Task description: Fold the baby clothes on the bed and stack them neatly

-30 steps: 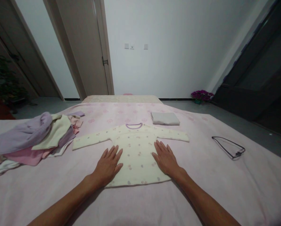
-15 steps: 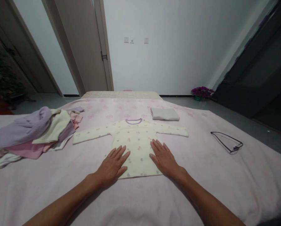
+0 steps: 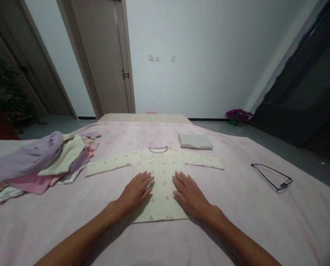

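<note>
One bare left hand (image 3: 138, 190) and one bare right hand (image 3: 192, 195) are hovering or resting, palms down, fingers extending loosely, contact hard to tell, over a cream, motif-printed, long-sleeved cloth top (image 3: 161, 175), which is lying flat on a pale pink bedspread (image 3: 250, 203).

Pink floral cloth (image 3: 245, 207), loaded.
Patterned cream shirt (image 3: 164, 184) spread flat mid-cloth; clothes heap (image 3: 40, 159) at left; folded grey fabric (image 3: 195, 141) just beyond shirt; black triangular frame (image 3: 284, 184) at right.

A shirt (image 3: 161, 188) lies on the sheet (image 3: 264, 214), clothes pile (image 3: 43, 159) left, hanger (image 3: 284, 184) right, cloth (image 3: 195, 141) behind.
</note>
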A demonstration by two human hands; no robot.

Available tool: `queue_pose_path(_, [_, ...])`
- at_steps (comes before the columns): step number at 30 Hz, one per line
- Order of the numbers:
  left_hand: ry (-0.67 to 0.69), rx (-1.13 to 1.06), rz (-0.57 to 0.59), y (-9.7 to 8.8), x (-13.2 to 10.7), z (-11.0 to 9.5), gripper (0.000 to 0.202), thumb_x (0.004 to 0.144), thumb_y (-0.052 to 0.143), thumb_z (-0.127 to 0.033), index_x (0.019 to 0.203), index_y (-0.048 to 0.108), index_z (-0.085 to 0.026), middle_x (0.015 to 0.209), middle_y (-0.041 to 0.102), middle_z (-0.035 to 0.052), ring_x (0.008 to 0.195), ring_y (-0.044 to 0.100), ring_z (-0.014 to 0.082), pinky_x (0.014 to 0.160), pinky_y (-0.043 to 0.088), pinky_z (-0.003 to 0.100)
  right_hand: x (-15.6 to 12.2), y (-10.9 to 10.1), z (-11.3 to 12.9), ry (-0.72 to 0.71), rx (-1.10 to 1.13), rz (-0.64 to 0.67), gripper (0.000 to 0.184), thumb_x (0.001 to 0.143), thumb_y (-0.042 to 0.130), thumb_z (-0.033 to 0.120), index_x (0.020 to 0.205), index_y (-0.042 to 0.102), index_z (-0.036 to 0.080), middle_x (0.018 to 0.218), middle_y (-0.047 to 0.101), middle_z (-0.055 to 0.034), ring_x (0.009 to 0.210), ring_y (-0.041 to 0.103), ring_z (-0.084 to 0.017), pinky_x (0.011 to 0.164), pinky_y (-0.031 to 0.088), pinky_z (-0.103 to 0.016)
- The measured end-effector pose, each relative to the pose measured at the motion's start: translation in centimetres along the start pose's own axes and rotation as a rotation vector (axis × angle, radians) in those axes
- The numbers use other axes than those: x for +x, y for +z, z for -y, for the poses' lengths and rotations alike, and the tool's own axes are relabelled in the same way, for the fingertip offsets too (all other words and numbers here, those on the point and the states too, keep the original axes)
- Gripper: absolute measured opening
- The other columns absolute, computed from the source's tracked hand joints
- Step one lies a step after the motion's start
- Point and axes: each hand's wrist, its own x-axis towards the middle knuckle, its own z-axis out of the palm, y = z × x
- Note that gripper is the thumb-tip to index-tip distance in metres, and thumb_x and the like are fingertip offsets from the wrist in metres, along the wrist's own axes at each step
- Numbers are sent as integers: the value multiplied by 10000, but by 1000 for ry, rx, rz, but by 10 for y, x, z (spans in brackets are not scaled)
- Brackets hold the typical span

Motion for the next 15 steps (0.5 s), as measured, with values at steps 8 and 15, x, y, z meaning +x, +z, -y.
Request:
queue_pose_path(8, [-291, 90, 41, 26, 108, 28, 486, 1017, 324, -375, 1386, 512, -120, 1475, 485, 200, 1377, 444, 306, 1121, 355, 500, 106, -1, -23, 158, 9, -12, 622, 1026, 244, 440, 1545, 301, 101, 1628, 201, -140, 1504, 177, -262, 1209, 133, -453])
queue_pose_path(15, [-402, 128, 80, 45, 127, 57, 553, 1002, 316, -477, 1496, 403, -243, 1591, 329, 143, 1467, 273, 367, 1129, 239, 621, 166, 12, -56, 187, -13, 68, 660, 1015, 210, 499, 1567, 242, 139, 1642, 168, -110, 1518, 110, -241, 1203, 82, -462])
